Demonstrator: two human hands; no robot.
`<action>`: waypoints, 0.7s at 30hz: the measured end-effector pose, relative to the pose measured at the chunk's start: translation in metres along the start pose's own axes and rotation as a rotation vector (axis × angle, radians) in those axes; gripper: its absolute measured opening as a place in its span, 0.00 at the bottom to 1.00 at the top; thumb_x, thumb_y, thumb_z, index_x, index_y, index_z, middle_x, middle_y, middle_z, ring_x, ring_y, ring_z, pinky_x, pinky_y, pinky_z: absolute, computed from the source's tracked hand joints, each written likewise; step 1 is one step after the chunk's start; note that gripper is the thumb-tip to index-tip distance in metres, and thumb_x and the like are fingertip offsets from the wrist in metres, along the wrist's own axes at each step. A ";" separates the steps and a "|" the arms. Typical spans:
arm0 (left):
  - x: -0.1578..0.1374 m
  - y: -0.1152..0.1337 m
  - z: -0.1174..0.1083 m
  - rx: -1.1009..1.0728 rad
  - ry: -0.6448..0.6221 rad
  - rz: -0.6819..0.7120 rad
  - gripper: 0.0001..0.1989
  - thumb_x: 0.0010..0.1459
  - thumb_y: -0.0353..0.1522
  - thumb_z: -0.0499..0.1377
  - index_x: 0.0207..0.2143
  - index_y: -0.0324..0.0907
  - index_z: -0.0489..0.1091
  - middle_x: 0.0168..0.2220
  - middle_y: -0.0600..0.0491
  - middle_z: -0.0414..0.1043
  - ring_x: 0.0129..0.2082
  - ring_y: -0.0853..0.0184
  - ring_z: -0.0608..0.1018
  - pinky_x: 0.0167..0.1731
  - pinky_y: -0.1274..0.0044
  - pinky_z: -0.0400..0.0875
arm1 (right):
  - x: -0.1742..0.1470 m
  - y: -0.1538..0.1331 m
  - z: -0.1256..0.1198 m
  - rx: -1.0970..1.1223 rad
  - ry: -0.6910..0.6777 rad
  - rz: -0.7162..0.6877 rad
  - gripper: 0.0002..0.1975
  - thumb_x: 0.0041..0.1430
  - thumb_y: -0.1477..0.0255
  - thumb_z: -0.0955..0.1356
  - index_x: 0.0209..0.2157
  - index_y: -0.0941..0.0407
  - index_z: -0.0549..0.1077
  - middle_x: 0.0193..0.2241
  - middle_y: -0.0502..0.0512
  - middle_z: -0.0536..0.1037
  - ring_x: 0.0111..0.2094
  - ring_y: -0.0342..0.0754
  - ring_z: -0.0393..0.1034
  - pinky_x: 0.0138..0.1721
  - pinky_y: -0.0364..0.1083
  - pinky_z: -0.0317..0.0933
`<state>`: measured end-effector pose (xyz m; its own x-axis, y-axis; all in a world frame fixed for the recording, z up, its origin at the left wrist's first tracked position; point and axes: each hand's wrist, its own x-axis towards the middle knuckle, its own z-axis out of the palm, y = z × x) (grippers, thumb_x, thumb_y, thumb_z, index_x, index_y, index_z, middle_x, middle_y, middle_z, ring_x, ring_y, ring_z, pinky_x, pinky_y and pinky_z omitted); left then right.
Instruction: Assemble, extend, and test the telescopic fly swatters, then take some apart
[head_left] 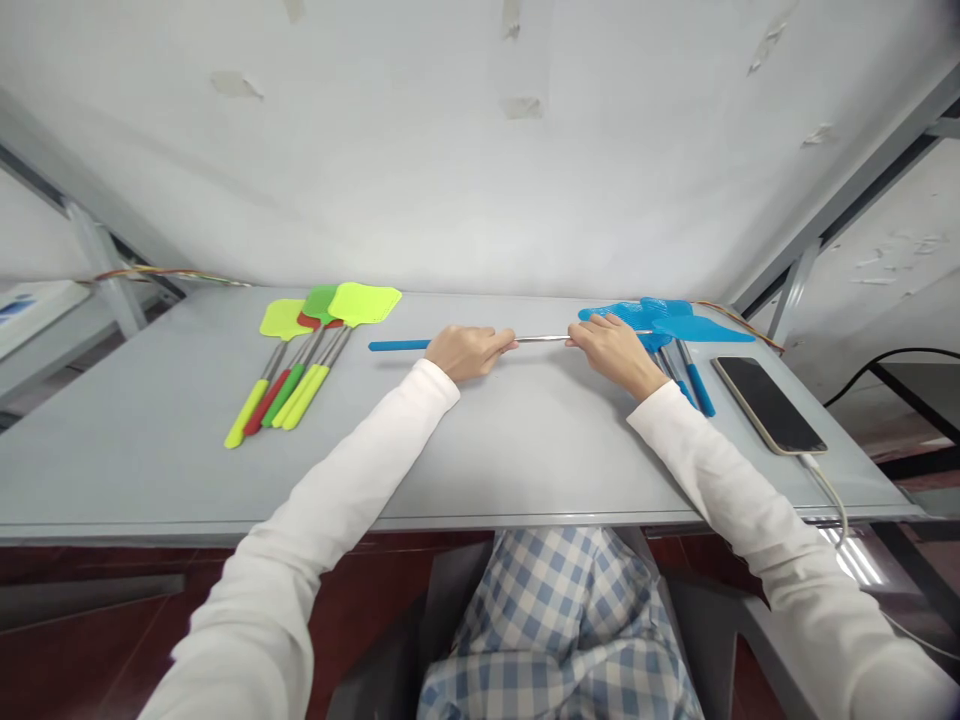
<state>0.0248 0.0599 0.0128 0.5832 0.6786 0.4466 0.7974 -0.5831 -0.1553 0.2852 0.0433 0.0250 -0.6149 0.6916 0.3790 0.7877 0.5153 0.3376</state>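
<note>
A blue fly swatter [544,339] with a metal rod lies crosswise between my hands above the table. My left hand [466,352] is closed around it by the blue handle, which sticks out to the left. Farther right, my right hand [611,350] grips the rod, its fingers wrapped round the metal. The swatter's blue head [705,329] points right, over other blue fly swatters [699,388] lying on the table, partly hidden by my right hand and sleeve. To the left lie several yellow, green and red fly swatters [300,395] with their heads toward the wall.
The grey table [525,470] backs onto a white wall with bits of tape. On its right side lies a phone [770,405] with a white charging cable [829,490] hanging over the front edge. Thin coloured wires [172,272] run along the back left.
</note>
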 end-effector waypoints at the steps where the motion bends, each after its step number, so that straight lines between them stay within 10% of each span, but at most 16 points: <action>1: 0.000 0.000 0.000 -0.020 0.009 -0.005 0.24 0.65 0.44 0.40 0.33 0.47 0.73 0.22 0.50 0.70 0.20 0.68 0.68 0.21 0.76 0.48 | 0.001 0.002 0.000 -0.014 0.009 0.002 0.15 0.68 0.69 0.56 0.34 0.57 0.71 0.29 0.55 0.76 0.33 0.49 0.63 0.35 0.48 0.46; 21: -0.005 -0.028 -0.025 0.028 -0.020 -0.065 0.24 0.65 0.42 0.40 0.29 0.45 0.71 0.21 0.51 0.68 0.20 0.68 0.68 0.21 0.75 0.46 | -0.010 0.039 -0.002 -0.071 0.030 0.096 0.19 0.69 0.69 0.53 0.34 0.56 0.72 0.27 0.57 0.74 0.32 0.50 0.61 0.35 0.48 0.47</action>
<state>-0.0045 0.0613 0.0372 0.5330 0.7232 0.4392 0.8374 -0.5253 -0.1513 0.3217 0.0554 0.0358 -0.5384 0.7198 0.4381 0.8390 0.4097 0.3580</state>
